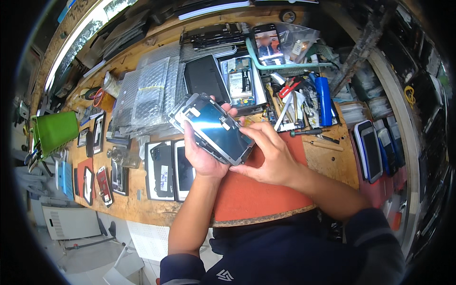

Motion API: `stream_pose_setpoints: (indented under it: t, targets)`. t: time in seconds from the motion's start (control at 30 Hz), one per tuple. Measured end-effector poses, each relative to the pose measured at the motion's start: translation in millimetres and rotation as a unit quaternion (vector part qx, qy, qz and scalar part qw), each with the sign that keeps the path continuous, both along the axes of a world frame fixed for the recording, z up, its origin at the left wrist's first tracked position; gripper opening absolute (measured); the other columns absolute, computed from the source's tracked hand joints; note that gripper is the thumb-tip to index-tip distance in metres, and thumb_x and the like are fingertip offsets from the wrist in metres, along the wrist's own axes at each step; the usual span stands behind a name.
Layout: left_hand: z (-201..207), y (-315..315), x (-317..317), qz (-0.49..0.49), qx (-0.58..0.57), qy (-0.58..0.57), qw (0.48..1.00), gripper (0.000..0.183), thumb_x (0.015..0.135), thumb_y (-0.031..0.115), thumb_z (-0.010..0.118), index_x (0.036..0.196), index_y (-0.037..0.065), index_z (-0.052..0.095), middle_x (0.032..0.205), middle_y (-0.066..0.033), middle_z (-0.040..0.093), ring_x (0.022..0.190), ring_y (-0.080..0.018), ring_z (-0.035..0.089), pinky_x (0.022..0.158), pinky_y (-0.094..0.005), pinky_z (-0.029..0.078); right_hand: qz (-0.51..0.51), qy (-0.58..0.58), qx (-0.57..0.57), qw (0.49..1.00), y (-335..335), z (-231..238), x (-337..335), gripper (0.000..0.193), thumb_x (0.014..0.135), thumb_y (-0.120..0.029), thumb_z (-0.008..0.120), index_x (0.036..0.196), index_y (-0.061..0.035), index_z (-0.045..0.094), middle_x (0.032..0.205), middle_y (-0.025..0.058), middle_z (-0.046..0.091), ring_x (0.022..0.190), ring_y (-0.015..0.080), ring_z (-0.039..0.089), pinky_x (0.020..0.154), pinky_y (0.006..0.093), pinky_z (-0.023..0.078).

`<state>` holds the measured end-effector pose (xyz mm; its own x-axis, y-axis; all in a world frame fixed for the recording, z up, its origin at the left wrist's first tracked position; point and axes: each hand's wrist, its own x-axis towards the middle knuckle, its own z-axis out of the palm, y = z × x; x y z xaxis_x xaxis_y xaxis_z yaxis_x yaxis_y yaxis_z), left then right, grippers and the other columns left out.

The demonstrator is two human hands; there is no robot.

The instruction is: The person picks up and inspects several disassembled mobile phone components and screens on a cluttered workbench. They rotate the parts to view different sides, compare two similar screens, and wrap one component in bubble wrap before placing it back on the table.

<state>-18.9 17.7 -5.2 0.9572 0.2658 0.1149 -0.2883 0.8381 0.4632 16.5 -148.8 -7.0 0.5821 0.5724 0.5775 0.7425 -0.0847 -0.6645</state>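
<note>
Emblem [224,275] on dark shirt [285,251]; blurred handwritten label [164,176] on black panel [159,156].

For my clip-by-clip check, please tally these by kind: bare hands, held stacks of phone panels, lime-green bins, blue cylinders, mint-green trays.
Bare hands (left hand, right hand): 2
Stack of phone panels: 1
Lime-green bin: 1
Blue cylinder: 1
Mint-green tray: 1
Total: 6

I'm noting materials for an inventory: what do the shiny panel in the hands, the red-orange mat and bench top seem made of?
Shiny panel: probably glass or smooth plastic, glossy, given its bright reflected streak. Red-orange mat: perhaps rubber or silicone, matte, judging by its dull, even colour. Bench top: likely wood, worn, given its tan tone, dark marks and rough edge.
</note>
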Motion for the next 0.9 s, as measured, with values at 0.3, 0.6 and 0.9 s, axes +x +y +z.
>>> stream_pose_setpoints:
  t: [0.3, 0.6, 0.9]
  targets:
    - [3, 0, -1, 0.016, 0.021, -0.009, 1.000, 0.092, 0.097, 0.078, 0.026, 0.147, 0.002, 0.042, 0.126, -0.0192, 0.063, 0.116, -0.0332, 0.063, 0.097, -0.0462, 0.054, -0.053, -0.104, -0.023, 0.993, -1, 7, -6, 0.074, 0.063, -0.025, 0.093, 0.122, 0.0049, 0.061, 0.109, 0.0163, 0.059, 0.095, 0.0318, 0.066, 0.080, 0.0394, 0.057]
    - [4, 0, -2, 0.017, 0.010, 0.013, 1.000, 0.093, 0.097, 0.078, 0.024, 0.144, 0.001, 0.044, 0.124, -0.0196, 0.064, 0.114, -0.0339, 0.064, 0.097, -0.0467, 0.054, -0.058, -0.103, -0.015, 0.993, 0, 8, -7, 0.071, 0.063, -0.024, 0.092, 0.120, 0.0048, 0.062, 0.107, 0.0167, 0.060, 0.092, 0.0316, 0.067, 0.077, 0.0389, 0.058]
    - [5, 3, -1, -0.011, -0.013, -0.028, 0.999, 0.092, 0.097, 0.078, 0.024, 0.145, 0.001, 0.043, 0.125, -0.0202, 0.063, 0.114, -0.0345, 0.063, 0.098, -0.0498, 0.053, -0.067, -0.135, -0.003, 0.989, 1, 11, -8, 0.070, 0.062, -0.023, 0.091, 0.120, 0.0030, 0.062, 0.110, 0.0170, 0.061, 0.093, 0.0314, 0.066, 0.077, 0.0401, 0.055]
